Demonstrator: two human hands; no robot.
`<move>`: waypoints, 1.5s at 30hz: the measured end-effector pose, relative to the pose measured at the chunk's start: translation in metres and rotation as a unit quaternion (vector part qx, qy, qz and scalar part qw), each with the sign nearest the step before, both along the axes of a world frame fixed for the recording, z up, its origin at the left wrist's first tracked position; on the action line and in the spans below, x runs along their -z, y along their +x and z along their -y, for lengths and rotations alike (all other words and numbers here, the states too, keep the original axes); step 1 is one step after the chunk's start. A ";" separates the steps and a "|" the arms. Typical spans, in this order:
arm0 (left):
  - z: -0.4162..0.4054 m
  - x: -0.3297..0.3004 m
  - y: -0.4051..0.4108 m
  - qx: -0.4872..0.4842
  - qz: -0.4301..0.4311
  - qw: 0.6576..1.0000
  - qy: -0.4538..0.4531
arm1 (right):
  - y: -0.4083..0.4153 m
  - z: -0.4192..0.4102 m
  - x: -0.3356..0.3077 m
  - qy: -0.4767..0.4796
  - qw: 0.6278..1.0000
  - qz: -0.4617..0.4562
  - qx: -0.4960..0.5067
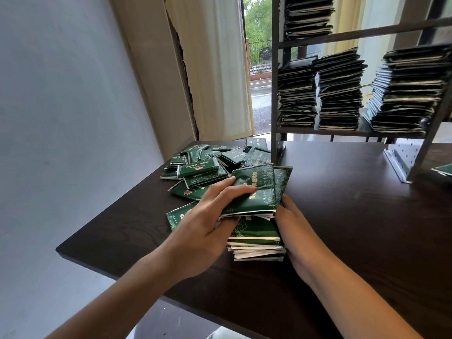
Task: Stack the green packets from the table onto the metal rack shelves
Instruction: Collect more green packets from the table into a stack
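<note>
A stack of green packets [255, 238] stands on the dark table [354, 216] in front of me. My left hand [208, 216] grips the top few packets [259, 189], thumb on top and fingers underneath, tilting them up off the stack. My right hand [297, 231] holds the right side of the stack; its fingers are hidden behind the packets. A loose heap of green packets [210, 162] lies behind my left hand. The metal rack [276, 94] at the back right carries several tall piles of packets [340, 91].
The table's left edge and near corner lie close to my left forearm. A white wall stands to the left, and a curtain [215, 64] and window behind the heap. One packet [444, 169] lies at the far right beside the rack's perforated foot [401, 160].
</note>
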State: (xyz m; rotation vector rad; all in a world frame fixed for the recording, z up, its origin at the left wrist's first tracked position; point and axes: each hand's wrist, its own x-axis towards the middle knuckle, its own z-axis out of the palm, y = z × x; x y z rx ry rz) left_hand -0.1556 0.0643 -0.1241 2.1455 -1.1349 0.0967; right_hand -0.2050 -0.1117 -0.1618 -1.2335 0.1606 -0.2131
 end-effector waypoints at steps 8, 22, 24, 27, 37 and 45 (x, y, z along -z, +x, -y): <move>0.001 0.002 0.007 -0.007 0.007 0.999 -0.031 | 0.000 -0.001 -0.003 0.033 0.999 -0.013 0.019; -0.005 0.000 0.016 -0.009 0.017 0.999 -0.030 | -0.003 -0.002 -0.007 0.055 0.998 -0.016 0.016; -0.006 0.000 0.017 -0.011 0.016 0.999 -0.033 | -0.003 -0.002 -0.007 0.048 0.999 -0.016 0.017; -0.007 0.001 0.016 -0.012 0.015 0.999 -0.034 | -0.002 -0.002 -0.007 0.042 0.999 -0.020 0.020; -0.010 0.004 0.016 -0.004 0.014 0.999 -0.039 | -0.004 -0.002 -0.007 0.018 0.999 -0.019 0.018; -0.012 0.015 0.008 -0.012 -0.015 0.999 -0.048 | -0.002 -0.003 -0.005 0.001 0.999 -0.018 0.026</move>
